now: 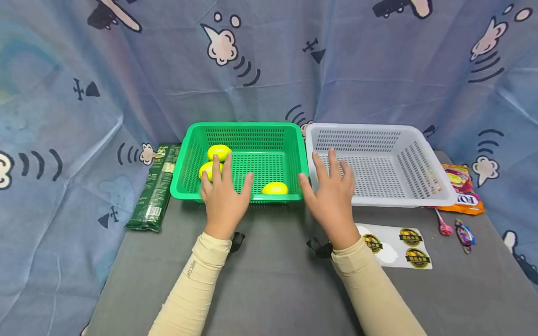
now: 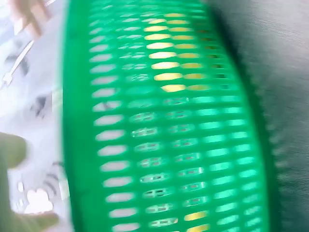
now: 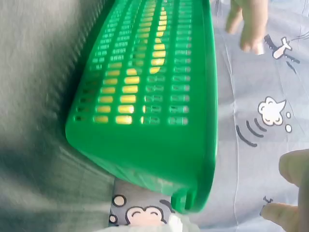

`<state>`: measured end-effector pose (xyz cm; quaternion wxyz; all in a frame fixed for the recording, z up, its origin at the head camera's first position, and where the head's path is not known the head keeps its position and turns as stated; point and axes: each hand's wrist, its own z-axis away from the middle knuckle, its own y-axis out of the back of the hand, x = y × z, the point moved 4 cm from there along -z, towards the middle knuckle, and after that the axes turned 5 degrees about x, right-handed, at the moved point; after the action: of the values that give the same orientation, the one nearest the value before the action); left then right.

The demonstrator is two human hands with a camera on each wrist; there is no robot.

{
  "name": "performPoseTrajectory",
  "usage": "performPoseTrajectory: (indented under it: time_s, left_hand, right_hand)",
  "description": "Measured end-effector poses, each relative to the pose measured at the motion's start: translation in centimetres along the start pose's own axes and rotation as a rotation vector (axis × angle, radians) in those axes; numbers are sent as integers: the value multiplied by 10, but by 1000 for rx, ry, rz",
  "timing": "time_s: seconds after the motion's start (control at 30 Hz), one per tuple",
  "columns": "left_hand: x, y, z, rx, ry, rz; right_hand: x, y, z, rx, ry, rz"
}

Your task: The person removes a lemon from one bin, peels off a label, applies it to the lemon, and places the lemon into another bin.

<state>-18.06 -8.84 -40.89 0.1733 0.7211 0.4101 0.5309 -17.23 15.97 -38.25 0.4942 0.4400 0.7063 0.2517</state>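
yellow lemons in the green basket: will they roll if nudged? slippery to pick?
Probably apt to roll: the lemon nearest the front wall is a smooth oval lying loose on the green basket floor. The glossy skin suggests some slip. The basket walls should stop any roll. The left hand hovers open above the front rim.

I count three yellow lemons [image 1: 219, 152] in one green basket [image 1: 241, 130], and one white basket [image 1: 361, 130] to its right. Far left lies one green packet [image 1: 154, 186]. Right: one sticker sheet [image 1: 397, 245] with three round stickers, one snack bag [image 1: 462, 186], one lollipop [image 1: 444, 227], one wrapped candy [image 1: 465, 235].
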Motion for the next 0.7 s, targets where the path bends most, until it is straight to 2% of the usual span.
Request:
performPoseTrajectory:
  time_s: [0.07,0.17,0.27,0.33,0.4,0.53,0.7]
  left_hand:
    - [-2,10,-9,-51,83,31]
    - [-6,25,-25,-171,175,22]
    - [-12,36,-43,-300,227,-38]
    - [-17,37,-56,-385,245,-88]
    - [-24,35,-69,-459,249,-133]
    - [-30,25,-91,-608,203,-248]
    - [-38,14,-108,-812,147,-371]
  right_hand:
    - [-3,-3,4,-18,11,0]
    - [-10,-8,14,-53,21,-11]
    - [-17,-14,25,-80,23,-25]
    - [-21,-17,32,-87,27,-29]
    - [-25,-21,37,-90,41,-32]
    - [-30,-27,47,-77,67,-26]
    - [-34,-29,51,-34,106,-11]
